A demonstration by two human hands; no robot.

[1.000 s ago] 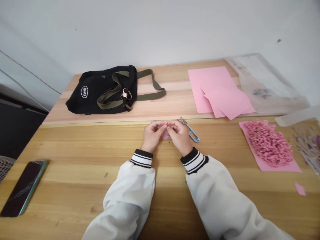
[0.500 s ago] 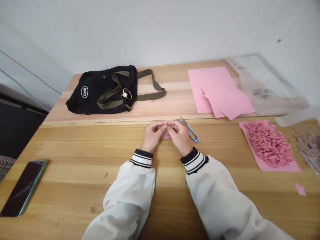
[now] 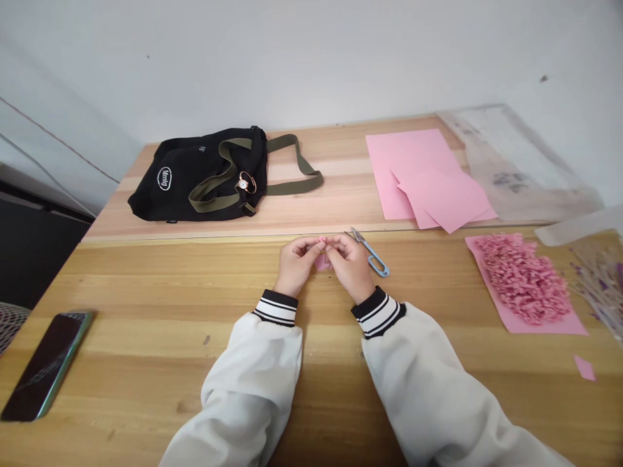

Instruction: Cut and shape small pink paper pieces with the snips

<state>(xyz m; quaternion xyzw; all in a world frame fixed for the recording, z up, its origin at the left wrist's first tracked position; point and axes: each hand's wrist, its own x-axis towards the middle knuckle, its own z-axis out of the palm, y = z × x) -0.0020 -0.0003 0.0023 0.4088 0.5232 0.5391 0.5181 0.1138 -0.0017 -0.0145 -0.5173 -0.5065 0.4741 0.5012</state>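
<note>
My left hand (image 3: 294,264) and my right hand (image 3: 351,267) meet at the middle of the wooden table, thumbs and forefingers pinched together. Between the fingertips is a tiny pink flower-like piece (image 3: 322,239), too small to make out fully. Under the hands lies a small pink paper piece (image 3: 321,262), partly hidden by the thumbs. Blue-handled thread snips (image 3: 374,257) rest just right of my right hand, blades pointing away. Farther right, a heap of small pink dried flowers (image 3: 525,279) sits on a pink sheet (image 3: 559,326).
A black bag (image 3: 195,175) with olive straps and a wristwatch (image 3: 244,183) on it lies back left. Overlapping pink sheets (image 3: 423,168) and clear plastic wrapping (image 3: 516,162) are back right. A phone (image 3: 46,366) lies left; a pink paper scrap (image 3: 585,368) lies right.
The fingertips have shifted very slightly around the tiny pink piece. Everything else stays in place.
</note>
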